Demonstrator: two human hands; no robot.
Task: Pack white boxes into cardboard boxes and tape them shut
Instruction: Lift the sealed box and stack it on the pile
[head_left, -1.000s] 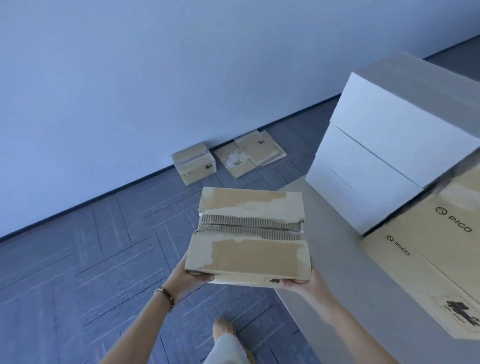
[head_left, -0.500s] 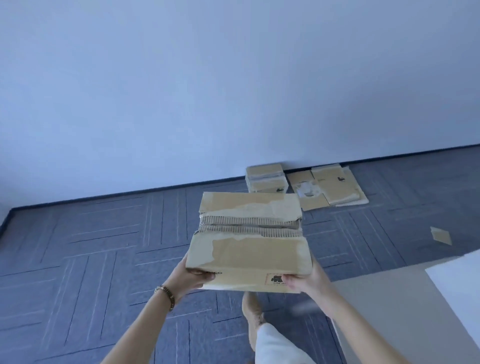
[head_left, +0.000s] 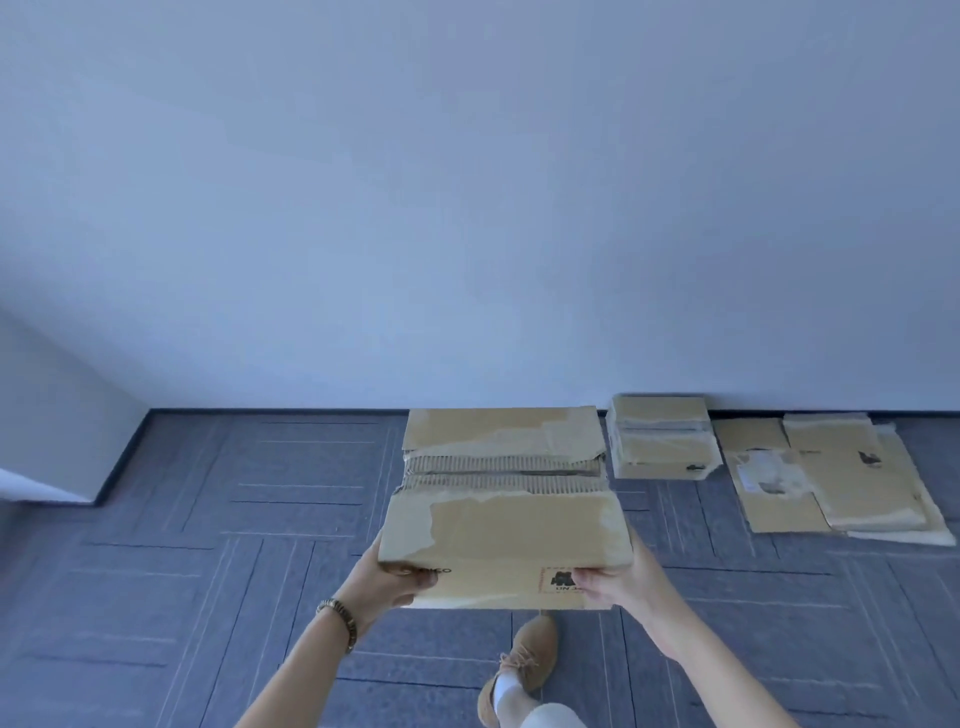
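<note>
Left hand (head_left: 382, 584) and right hand (head_left: 626, 579) fingers clamped the torn, tape-stripped cardboard box (head_left: 504, 512) by its near corners above open carpet (head_left: 182, 545), wall (head_left: 467, 208) ahead.

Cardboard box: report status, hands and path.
Left hand and right hand grip cardboard box, held aloft. Top seam torn. Floor ahead open; boxes by wall.

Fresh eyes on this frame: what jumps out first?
The cardboard box held mid-frame by both hands, left hand and right hand at its near corners, its top torn to bare corrugation along the seam. Next, a second box and flattened cardboard on the carpet by the far wall, at right.
</note>
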